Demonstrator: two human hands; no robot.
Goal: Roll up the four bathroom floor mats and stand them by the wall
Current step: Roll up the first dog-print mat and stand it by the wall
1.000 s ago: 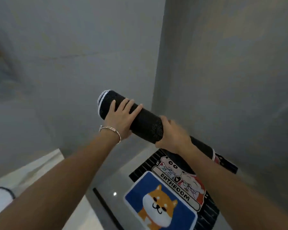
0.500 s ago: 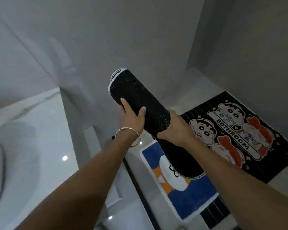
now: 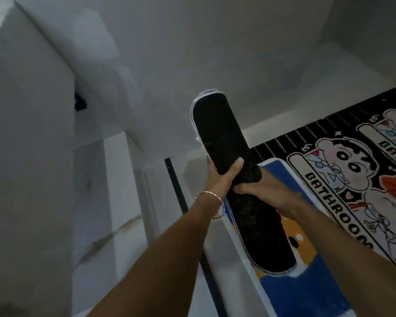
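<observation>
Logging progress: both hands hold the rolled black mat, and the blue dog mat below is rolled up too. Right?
Not quite: in the head view the blue dog mat lies flat, not rolled. The left hand and right hand do hold the rolled black mat.

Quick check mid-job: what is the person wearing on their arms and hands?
Both forearms are bare, no sleeves in view. Neither the left hand nor the right hand is gloved. A thin silvery bangle circles the left wrist; the right wrist shows nothing worn.

bare floor [image 3: 275, 127] below wall [image 3: 215, 46], flat mats [image 3: 311, 143] (overlapping) at right
</observation>
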